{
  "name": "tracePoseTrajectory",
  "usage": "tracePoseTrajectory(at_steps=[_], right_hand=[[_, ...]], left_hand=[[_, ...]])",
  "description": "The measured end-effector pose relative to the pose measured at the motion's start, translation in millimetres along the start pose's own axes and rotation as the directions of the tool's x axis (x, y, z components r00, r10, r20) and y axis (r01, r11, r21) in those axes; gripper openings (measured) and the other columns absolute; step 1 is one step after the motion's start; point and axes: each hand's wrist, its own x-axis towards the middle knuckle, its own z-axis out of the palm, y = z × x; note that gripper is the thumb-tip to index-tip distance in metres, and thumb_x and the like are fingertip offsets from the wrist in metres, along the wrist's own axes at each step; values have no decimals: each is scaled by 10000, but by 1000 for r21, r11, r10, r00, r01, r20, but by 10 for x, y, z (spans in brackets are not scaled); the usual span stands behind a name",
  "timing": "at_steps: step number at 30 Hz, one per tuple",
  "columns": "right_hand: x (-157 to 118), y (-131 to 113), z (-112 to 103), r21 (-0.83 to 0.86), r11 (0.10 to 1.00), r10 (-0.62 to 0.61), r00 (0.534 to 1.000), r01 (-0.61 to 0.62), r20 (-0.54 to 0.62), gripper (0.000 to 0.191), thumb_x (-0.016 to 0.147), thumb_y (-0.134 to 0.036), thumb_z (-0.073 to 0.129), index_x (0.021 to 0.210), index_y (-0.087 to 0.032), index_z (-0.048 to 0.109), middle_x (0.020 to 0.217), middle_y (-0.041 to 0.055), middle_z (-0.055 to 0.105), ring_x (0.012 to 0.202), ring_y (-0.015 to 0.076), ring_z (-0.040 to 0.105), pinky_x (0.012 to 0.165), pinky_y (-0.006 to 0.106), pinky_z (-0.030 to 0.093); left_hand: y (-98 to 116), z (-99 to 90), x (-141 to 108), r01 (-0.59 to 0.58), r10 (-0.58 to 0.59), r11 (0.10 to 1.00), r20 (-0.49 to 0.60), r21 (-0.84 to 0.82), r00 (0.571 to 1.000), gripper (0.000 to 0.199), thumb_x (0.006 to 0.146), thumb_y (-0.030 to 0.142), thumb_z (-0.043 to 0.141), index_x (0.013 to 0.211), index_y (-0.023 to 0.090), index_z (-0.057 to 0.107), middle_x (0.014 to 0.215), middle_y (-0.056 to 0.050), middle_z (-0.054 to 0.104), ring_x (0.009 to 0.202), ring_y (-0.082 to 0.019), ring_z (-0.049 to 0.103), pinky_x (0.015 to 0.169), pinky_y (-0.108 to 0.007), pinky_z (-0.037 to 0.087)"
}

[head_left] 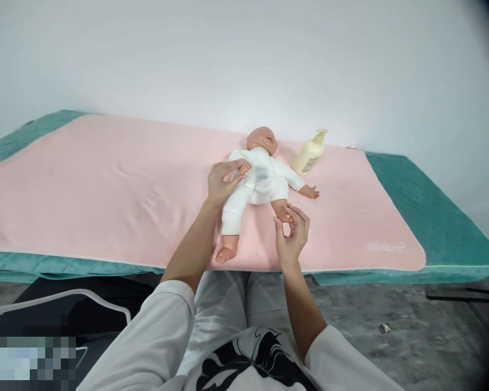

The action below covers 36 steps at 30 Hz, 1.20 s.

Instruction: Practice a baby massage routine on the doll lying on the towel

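Observation:
A baby doll (262, 172) in a white outfit lies on its back on a pink mat (146, 179), its head toward the wall. With fingers and thumb, my left hand (223, 181) pinches the doll's hand on the left side, over its chest. My right hand (294, 233) is closed around the doll's foot on the right, thumb on one side and fingers on the other; that leg is bent and raised. The doll's other leg stretches toward me, and its other arm lies out to the right.
A cream pump bottle (308, 154) stands on the mat just right of the doll, tilted in view. Under the mat is a teal padded bed (444, 217), set against a white wall (187, 60). A dark object with a pale curved tube (81, 292) sits at lower left.

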Motion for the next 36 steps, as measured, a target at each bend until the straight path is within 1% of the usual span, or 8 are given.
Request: tracePoseTrajectory(at_steps=[6, 13, 18, 21, 26, 28, 30, 36], right_hand=[[-14, -58, -163, -20, 1000, -21, 999, 22, 42, 421, 869, -216, 697, 1268, -285, 584, 1225, 84, 584, 1187, 219, 606, 973, 459, 606], [-173, -140, -410, -26, 999, -20, 993, 23, 114, 489, 865, -182, 697, 1317, -304, 554, 1256, 84, 572, 1197, 223, 610, 984, 473, 602], [-387, -160, -518, -55, 998, 21, 987, -12, 158, 464, 877, -186, 682, 1313, -289, 560, 1254, 91, 579, 1193, 222, 616, 962, 454, 618], [-473, -141, -538, -77, 997, 36, 986, -23, 166, 436, 882, -194, 677, 1298, -275, 576, 1244, 96, 584, 1185, 223, 622, 963, 447, 618], [-511, -114, -538, -112, 994, 29, 987, -11, 159, 394, 881, -202, 680, 1262, -261, 602, 1214, 96, 602, 1162, 219, 635, 980, 441, 604], [-515, -111, -530, -113, 994, 27, 987, -9, 158, 379, 884, -204, 674, 1254, -258, 608, 1207, 96, 605, 1152, 217, 639, 975, 435, 605], [-529, -111, -520, -107, 994, 22, 988, -6, 154, 367, 882, -198, 673, 1240, -254, 615, 1199, 96, 608, 1144, 217, 644, 978, 438, 602], [-630, -101, -503, -104, 994, -2, 989, 18, 150, 333, 875, -175, 674, 1200, -235, 626, 1169, 103, 619, 1119, 215, 655, 949, 429, 614]], left_hand=[[-7, -111, -40, 85, -79, 996, -165, 31, 983, 458, 821, 523, 715, 1183, 244, 684, 1161, -68, 729, 1107, -241, 662, 1031, -424, 479], [-44, -159, -35, 134, -122, 990, -240, 34, 963, 372, 847, 437, 697, 1148, 219, 681, 1133, -83, 710, 1117, -236, 634, 1044, -426, 459], [-92, -211, -35, 274, -258, 961, -251, 30, 933, 368, 832, 375, 697, 1156, 210, 639, 1148, -82, 699, 1106, -225, 637, 990, -395, 486], [-162, -257, -23, 399, -390, 917, -266, -24, 881, 346, 826, 324, 687, 1140, 210, 598, 1160, -86, 686, 1089, -213, 646, 923, -360, 511], [-372, -322, -16, 659, -657, 744, -296, -108, 693, 251, 835, 259, 648, 1056, 204, 542, 1093, -85, 682, 996, -185, 670, 857, -315, 529], [-439, -348, -31, 718, -712, 688, -284, -103, 642, 197, 850, 248, 637, 1014, 196, 541, 1064, -82, 674, 964, -178, 665, 863, -321, 519], [-482, -370, -51, 749, -735, 659, -268, -66, 623, 151, 870, 250, 624, 983, 187, 546, 1029, -80, 665, 943, -185, 650, 869, -348, 506], [-579, -410, -103, 765, -720, 626, -265, 150, 641, 167, 874, 292, 650, 858, 170, 537, 1014, -146, 635, 1105, -312, 551, 994, -546, 403]])
